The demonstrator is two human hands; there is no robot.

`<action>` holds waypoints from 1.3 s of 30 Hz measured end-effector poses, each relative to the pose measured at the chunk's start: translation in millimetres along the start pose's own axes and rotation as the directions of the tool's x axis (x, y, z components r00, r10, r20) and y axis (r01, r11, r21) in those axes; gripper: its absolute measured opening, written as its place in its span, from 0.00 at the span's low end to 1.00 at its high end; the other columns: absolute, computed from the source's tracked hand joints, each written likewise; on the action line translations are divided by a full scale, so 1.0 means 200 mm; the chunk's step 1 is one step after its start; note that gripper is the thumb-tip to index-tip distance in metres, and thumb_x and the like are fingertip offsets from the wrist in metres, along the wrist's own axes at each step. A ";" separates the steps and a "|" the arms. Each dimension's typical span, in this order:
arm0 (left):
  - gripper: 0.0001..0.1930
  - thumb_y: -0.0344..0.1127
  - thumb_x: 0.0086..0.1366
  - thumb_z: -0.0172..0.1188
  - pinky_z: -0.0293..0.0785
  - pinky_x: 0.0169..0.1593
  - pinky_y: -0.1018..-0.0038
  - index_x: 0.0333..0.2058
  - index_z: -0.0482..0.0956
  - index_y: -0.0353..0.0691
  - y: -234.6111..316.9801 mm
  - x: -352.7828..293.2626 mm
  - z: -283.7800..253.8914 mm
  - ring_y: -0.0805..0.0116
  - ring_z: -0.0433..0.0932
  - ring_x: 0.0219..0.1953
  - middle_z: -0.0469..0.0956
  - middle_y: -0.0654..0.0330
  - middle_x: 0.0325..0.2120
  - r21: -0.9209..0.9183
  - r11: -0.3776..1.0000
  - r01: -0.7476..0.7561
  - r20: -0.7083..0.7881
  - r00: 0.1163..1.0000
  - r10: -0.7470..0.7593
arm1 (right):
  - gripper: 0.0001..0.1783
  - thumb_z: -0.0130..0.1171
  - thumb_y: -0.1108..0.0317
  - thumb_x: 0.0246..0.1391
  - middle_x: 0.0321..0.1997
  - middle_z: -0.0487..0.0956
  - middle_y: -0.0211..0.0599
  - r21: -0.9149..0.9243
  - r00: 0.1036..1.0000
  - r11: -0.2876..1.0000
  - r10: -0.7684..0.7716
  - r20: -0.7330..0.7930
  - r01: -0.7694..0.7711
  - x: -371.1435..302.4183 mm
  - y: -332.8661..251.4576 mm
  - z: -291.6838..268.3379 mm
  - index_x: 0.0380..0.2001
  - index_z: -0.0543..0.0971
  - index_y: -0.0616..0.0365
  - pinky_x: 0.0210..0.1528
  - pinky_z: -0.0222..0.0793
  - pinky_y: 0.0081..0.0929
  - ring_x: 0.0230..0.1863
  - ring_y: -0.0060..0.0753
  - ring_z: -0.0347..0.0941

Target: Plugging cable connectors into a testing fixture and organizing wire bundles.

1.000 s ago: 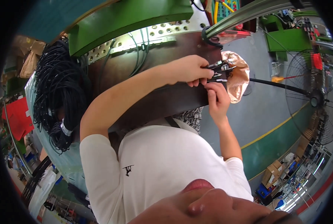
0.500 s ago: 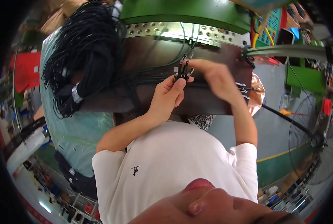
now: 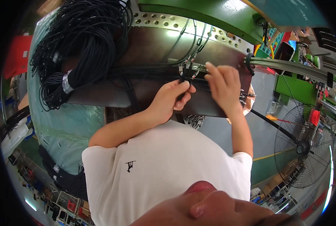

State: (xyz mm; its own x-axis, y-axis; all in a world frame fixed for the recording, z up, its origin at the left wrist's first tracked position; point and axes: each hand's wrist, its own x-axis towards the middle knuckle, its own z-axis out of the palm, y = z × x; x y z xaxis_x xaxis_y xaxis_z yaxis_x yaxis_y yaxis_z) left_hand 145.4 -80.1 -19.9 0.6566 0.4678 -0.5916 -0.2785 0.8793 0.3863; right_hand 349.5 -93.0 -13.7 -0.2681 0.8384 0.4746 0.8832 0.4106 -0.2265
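Note:
My left hand (image 3: pixel 171 98) is closed around several black cables near their ends. Their metal-tipped plugs (image 3: pixel 185 69) stick up past its thumb and fingers, spread slightly apart. My right hand (image 3: pixel 225 88) is just to the right of the plugs, its fingers loosely bent and apart, a little blurred, with nothing visible in them. Beyond the plugs is a slotted silver metal strip (image 3: pixel 199 67), and the right fingertips are close to its end. Thin dark cables (image 3: pixel 192 39) run from the far side down to the plugs.
A large coiled bundle of black cables (image 3: pixel 89 45) lies on the left of the brown bench top (image 3: pixel 158 94). Behind are a perforated metal plate (image 3: pixel 160 22) and a green machine body (image 3: pixel 209 17). More plug ends (image 3: pixel 247 96) lie at the right edge. A fan (image 3: pixel 302 147) stands right.
My right hand has drawn back to the right, away from the plugs. The left hand keeps its grip. The view has shifted, and the metal strip now appears nearer the plugs.

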 end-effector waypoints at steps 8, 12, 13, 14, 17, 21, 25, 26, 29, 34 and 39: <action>0.16 0.39 0.71 0.48 0.75 0.43 0.76 0.47 0.74 0.32 -0.03 -0.05 -0.08 0.73 0.77 0.36 0.79 0.54 0.39 0.377 0.862 -0.338 -0.074 0.917 0.392 | 0.12 0.63 0.78 0.41 0.35 0.77 0.33 0.053 0.983 0.998 0.040 -0.181 -0.031 0.03 0.00 0.13 0.31 0.75 0.55 0.39 0.69 0.33 0.35 0.38 0.74; 0.20 0.45 0.72 0.46 0.60 0.25 0.85 0.55 0.68 0.38 0.02 -0.11 -0.06 0.80 0.66 0.22 0.72 0.64 0.21 0.085 0.928 -0.363 -0.062 0.928 0.368 | 0.09 0.62 0.79 0.43 0.36 0.78 0.32 0.375 0.958 0.899 0.276 -0.079 -0.228 0.06 -0.14 0.27 0.30 0.76 0.55 0.39 0.67 0.33 0.35 0.40 0.73; 0.20 0.46 0.72 0.45 0.57 0.24 0.84 0.54 0.68 0.39 0.04 -0.12 -0.04 0.81 0.62 0.19 0.67 0.66 0.17 0.045 0.941 -0.337 -0.054 0.939 0.339 | 0.08 0.61 0.79 0.44 0.35 0.77 0.32 0.390 0.954 0.892 0.285 -0.094 -0.228 0.06 -0.14 0.27 0.29 0.76 0.55 0.39 0.67 0.32 0.36 0.40 0.73; 0.20 0.46 0.72 0.45 0.57 0.24 0.84 0.54 0.68 0.39 0.04 -0.12 -0.04 0.81 0.62 0.19 0.67 0.66 0.17 0.044 0.939 -0.342 -0.061 0.937 0.344 | 0.09 0.61 0.79 0.44 0.35 0.77 0.33 0.448 0.919 0.827 0.393 -0.031 -0.339 0.06 -0.15 0.27 0.30 0.76 0.56 0.38 0.68 0.32 0.35 0.40 0.72; 0.15 0.45 0.72 0.46 0.51 0.21 0.82 0.44 0.72 0.40 0.06 -0.10 -0.01 0.82 0.55 0.17 0.61 0.69 0.14 0.034 0.965 -0.261 -0.081 0.962 0.263 | 0.09 0.61 0.79 0.44 0.35 0.76 0.34 0.428 0.923 0.834 0.386 0.000 -0.349 0.05 -0.13 0.26 0.30 0.76 0.56 0.37 0.68 0.32 0.35 0.40 0.72; 0.13 0.43 0.72 0.46 0.52 0.21 0.83 0.39 0.74 0.40 0.04 -0.08 0.00 0.82 0.57 0.17 0.62 0.69 0.14 0.072 0.969 -0.235 -0.054 0.969 0.239 | 0.11 0.63 0.78 0.42 0.35 0.75 0.33 0.270 0.970 0.943 0.225 -0.095 -0.192 0.07 -0.10 0.17 0.31 0.76 0.55 0.36 0.68 0.32 0.35 0.39 0.73; 0.15 0.42 0.72 0.46 0.61 0.24 0.82 0.39 0.74 0.36 0.07 -0.12 0.04 0.79 0.64 0.19 0.69 0.65 0.17 0.224 0.960 -0.166 0.024 0.986 0.165 | 0.14 0.64 0.76 0.40 0.36 0.75 0.33 0.018 0.993 1.000 0.020 -0.118 -0.018 0.13 -0.10 0.07 0.34 0.77 0.54 0.36 0.69 0.30 0.36 0.36 0.74; 0.16 0.42 0.72 0.45 0.64 0.26 0.82 0.38 0.74 0.34 0.11 -0.11 0.05 0.78 0.67 0.20 0.72 0.64 0.19 0.315 0.938 -0.144 0.020 0.989 0.146 | 0.14 0.64 0.75 0.40 0.36 0.76 0.33 0.014 0.998 0.999 -0.030 -0.058 0.031 0.16 -0.04 0.10 0.34 0.77 0.53 0.36 0.69 0.29 0.37 0.35 0.74; 0.16 0.40 0.73 0.45 0.70 0.31 0.82 0.40 0.74 0.31 0.08 -0.14 0.01 0.77 0.73 0.24 0.77 0.59 0.24 0.456 0.816 -0.355 0.036 0.924 0.382 | 0.11 0.62 0.78 0.42 0.35 0.79 0.35 0.129 0.971 0.979 0.179 -0.160 -0.159 0.05 -0.02 0.09 0.32 0.78 0.55 0.36 0.70 0.29 0.36 0.37 0.76; 0.17 0.41 0.73 0.43 0.70 0.31 0.81 0.42 0.72 0.31 0.15 -0.21 -0.01 0.75 0.73 0.23 0.76 0.58 0.21 0.349 0.822 -0.450 0.035 0.883 0.468 | 0.10 0.57 0.88 0.47 0.42 0.79 0.40 0.613 0.871 0.717 0.482 -0.091 -0.333 0.01 -0.09 0.17 0.32 0.76 0.62 0.39 0.74 0.25 0.37 0.32 0.77; 0.16 0.42 0.73 0.42 0.69 0.28 0.80 0.40 0.70 0.32 0.14 -0.23 -0.02 0.75 0.71 0.21 0.75 0.58 0.20 0.322 0.840 -0.438 0.016 0.889 0.457 | 0.09 0.62 0.81 0.45 0.38 0.78 0.33 0.401 0.928 0.861 0.367 -0.065 -0.312 0.02 -0.09 0.20 0.30 0.76 0.57 0.44 0.68 0.30 0.42 0.38 0.73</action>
State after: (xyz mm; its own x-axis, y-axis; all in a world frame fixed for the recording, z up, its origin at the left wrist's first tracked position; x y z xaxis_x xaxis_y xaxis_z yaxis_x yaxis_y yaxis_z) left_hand 104.1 -77.0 15.6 0.4677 0.8167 -0.3380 -0.2956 0.5049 0.8110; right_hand 317.6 -82.0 -42.7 0.1005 0.9054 0.4126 0.6900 0.2353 -0.6845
